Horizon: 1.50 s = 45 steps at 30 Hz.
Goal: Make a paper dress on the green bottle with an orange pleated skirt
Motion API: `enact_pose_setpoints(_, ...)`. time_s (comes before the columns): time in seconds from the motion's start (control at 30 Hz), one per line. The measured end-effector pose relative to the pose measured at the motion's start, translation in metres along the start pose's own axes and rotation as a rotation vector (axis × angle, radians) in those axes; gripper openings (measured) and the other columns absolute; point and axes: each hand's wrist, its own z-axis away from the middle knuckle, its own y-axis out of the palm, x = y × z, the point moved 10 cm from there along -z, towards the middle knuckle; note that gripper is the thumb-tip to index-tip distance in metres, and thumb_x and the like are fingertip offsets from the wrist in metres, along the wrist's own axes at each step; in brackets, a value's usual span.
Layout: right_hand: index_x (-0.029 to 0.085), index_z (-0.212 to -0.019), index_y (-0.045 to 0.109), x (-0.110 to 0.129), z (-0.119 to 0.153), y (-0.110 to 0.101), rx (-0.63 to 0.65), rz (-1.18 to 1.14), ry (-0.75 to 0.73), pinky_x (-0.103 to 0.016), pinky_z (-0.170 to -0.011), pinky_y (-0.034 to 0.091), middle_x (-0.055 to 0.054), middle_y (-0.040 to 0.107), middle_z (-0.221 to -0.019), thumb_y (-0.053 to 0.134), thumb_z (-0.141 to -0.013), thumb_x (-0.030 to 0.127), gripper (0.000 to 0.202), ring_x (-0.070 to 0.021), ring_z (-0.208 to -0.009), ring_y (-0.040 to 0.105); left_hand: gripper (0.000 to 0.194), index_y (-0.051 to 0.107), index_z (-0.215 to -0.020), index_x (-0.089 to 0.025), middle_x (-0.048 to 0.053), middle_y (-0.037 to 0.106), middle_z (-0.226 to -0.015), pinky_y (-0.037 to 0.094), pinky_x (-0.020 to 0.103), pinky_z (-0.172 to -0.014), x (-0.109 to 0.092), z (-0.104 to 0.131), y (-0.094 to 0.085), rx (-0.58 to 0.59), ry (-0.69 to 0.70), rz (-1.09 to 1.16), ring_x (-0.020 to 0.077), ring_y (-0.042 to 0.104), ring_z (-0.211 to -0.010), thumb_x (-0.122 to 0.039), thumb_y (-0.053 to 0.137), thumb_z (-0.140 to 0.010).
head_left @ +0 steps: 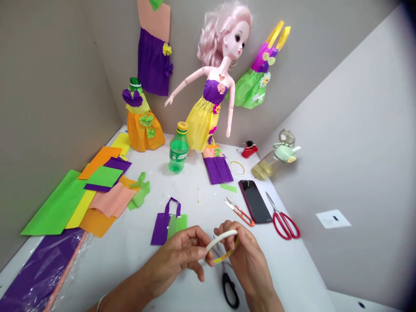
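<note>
The left hand [185, 253] and the right hand [251, 260] both have fingers clamped in a grip on the thin white ring-shaped tape roll [222, 237], above the tabletop [130, 245]. A transparent bottle [270, 162] contains some yellowish liquid [261, 170].

there are two hands [180, 253], two tape rolls [221, 237], two pairs of scissors [276, 211], one pair of snips [243, 214], one phone [255, 201], one doll [212, 92], one yellow-capped bottle [178, 149], one mint-lidded bottle [264, 167], one red cup [249, 151] and two wall-hung dresses [153, 60].
</note>
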Motion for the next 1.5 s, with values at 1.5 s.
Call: enact_pose_setpoints(1.5, 0.020, -0.067, 0.047, 0.016, 0.026, 0.004, 0.193, 0.682, -0.045, -0.030, -0.065, 0.031, 0.002, 0.042, -0.066, 0.050, -0.096, 0.037, 0.033, -0.0150, -0.066, 0.040, 0.020, 0.060, -0.081, -0.014, 0.004, 0.068, -0.076, 0.050, 0.030, -0.078, 0.003, 0.000, 0.006, -0.022, 0.046, -0.122, 0.0149, 0.064, -0.074, -0.027, 0.075, -0.078)
